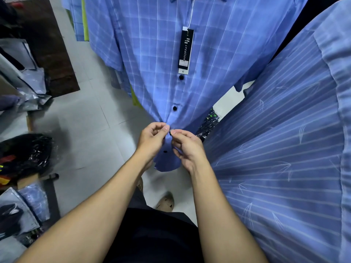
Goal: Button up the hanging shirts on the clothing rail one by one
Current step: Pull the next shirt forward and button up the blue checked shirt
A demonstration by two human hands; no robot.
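A blue checked shirt (199,73) hangs straight ahead, a black swing tag (185,49) dangling down its front. Two dark buttons (181,77) above my hands sit closed on the placket. My left hand (152,140) pinches the placket edge low on the shirt. My right hand (187,147) pinches the opposite edge by a small dark button (170,133) between my fingertips. The fabric bunches where my hands meet. Another dark button (165,151) shows just below them, near the hem.
A blue striped shirt (284,158) hangs close on the right. More blue and green garments (80,19) hang behind on the left. Packaged clothes in plastic bags (24,154) lie stacked along the left. Pale floor tiles (91,126) and a dark mat (49,44) lie below.
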